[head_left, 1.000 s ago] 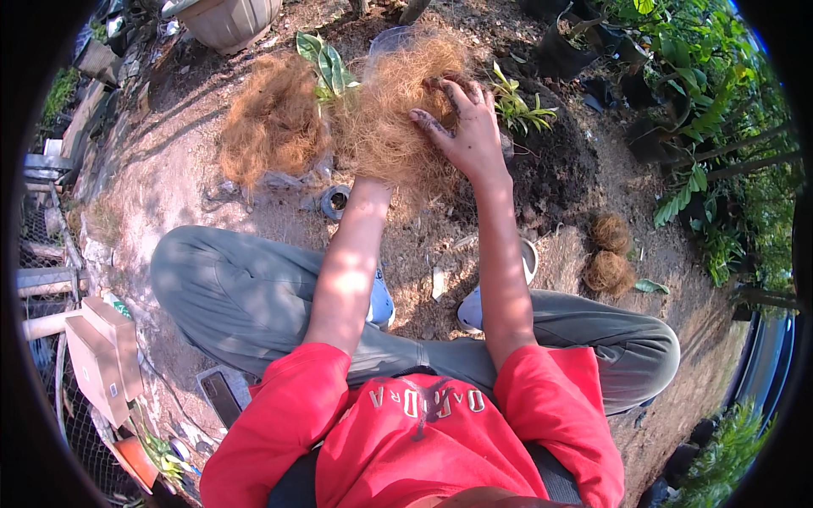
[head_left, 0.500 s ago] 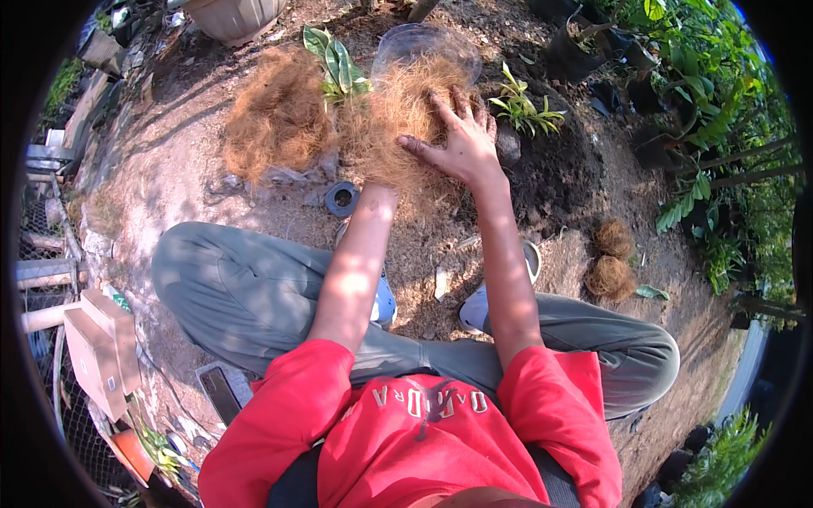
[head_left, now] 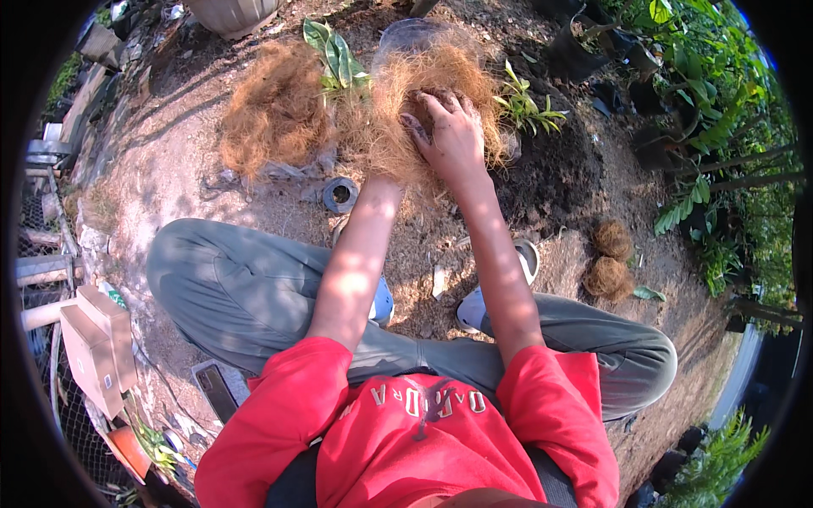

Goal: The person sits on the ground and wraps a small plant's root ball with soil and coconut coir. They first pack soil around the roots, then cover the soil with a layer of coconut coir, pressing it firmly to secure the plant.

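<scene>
Well, from my distant seat I see one large bundle of brown fibre (head_left: 394,89) in front of the person's shoes, between a broad-leaved plant (head_left: 340,63) and a smaller green plant (head_left: 529,108). The right hand (head_left: 456,140) is lying on it with its thumb apart from the fingers, which are bent over a dark, soil-like clump (head_left: 434,95) in the middle. The hands are not equally visible to me: the left forearm (head_left: 357,258) goes in at the near edge of the bundle, and the left hand is covered, so I cannot tell if it is open or gripping.

To the left there is a second fibre pile (head_left: 275,110), and nearer to the person a grey ring-shaped roll (head_left: 340,195). On the right, two small fibre balls (head_left: 610,261) are touching each other near the dark soil (head_left: 550,173).

About writing, the red shirt (head_left: 423,461) carries pale letters across the chest (from my camera they are bent and partly folded). One cardboard box (head_left: 89,356) at the far left bears a small pale label, too tiny for reading.
</scene>
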### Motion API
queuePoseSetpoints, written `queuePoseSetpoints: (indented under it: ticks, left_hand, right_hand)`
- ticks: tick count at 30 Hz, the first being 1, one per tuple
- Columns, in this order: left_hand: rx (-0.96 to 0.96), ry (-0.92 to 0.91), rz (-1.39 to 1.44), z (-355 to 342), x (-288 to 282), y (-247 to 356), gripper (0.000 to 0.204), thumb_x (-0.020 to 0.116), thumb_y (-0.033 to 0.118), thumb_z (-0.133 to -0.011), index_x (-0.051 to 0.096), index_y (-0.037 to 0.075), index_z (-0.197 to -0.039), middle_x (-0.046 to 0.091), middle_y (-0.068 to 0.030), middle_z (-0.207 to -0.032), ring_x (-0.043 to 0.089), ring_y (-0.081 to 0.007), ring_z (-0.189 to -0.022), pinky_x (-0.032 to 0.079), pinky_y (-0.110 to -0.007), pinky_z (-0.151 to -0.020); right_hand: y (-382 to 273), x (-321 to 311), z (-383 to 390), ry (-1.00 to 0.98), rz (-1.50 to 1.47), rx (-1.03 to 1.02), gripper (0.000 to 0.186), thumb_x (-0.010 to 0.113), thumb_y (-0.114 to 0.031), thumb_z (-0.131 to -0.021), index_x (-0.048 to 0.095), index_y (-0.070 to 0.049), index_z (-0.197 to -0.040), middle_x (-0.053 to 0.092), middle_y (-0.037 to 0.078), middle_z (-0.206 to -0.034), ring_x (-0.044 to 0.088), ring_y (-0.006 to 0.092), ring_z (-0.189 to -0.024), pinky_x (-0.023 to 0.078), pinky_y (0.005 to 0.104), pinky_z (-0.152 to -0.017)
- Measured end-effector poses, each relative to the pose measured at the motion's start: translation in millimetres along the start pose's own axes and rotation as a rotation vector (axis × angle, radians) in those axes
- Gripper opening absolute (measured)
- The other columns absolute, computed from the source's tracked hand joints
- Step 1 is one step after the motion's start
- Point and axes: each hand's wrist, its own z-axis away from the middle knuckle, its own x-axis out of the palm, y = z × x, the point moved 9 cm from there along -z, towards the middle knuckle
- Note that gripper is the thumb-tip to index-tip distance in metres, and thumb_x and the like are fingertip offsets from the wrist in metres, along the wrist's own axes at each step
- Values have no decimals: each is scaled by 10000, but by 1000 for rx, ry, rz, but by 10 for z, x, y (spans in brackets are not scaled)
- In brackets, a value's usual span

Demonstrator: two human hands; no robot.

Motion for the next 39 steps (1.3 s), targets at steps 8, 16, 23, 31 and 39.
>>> queuePoseSetpoints:
  ticks: [8, 16, 23, 31, 39]
  left_hand:
    - [26, 16, 17, 80, -89, 70, 551, 321, 446, -1020, 351, 96, -1445, 468, -140, -1396, 485, -316, -1252, 439, -483, -1028]
    - [18, 40, -17, 79, -186, -2, 538, 322, 434, -1024, 350, 99, -1444, 471, -138, -1391, 486, -312, -1249, 440, -479, -1027]
    - [24, 108, -103, -85, -418, 23, 534, 326, 433, -1023, 353, 101, -1441, 473, -135, -1387, 488, -306, -1246, 439, -475, -1028]
    - [91, 235, -194, -24, -864, 267, 530, 331, 431, -1022, 356, 103, -1437, 475, -131, -1382, 489, -300, -1242, 438, -470, -1028]
    - [101, 287, -238, -32, -1081, 332, 526, 335, 430, -1021, 359, 105, -1434, 477, -127, -1377, 491, -293, -1238, 437, -465, -1029]
  right_hand:
    - [-47, 291, 35, -178, -7, -42, 545, 514, -570, -900, 513, -278, -1360, 476, 96, -1413, 453, 356, -1286, 332, 526, -1085]
    - [-27, 310, 52, -257, -13, 11, 561, 525, -550, -904, 504, -235, -1367, 491, 131, -1399, 469, 392, -1273, 400, 483, -1045]
    - [396, -422, -155, -22, -728, 49, 404, 678, -262, -894, 613, -32, -1220, 675, 114, -1128, 615, 206, -1086, 469, 351, -955]
    - [2826, -334, 676, -6, -414, 890, 419, 683, -339, -896, 628, 6, -1126, 674, 83, -924, 631, 136, -871, 507, 288, -714]
    - [2635, 644, 862, -80, 88, 895, 1106, 716, -678, -679, 303, 15, -1435, 402, 308, -1401, 358, 447, -1333, 382, 485, -1062]
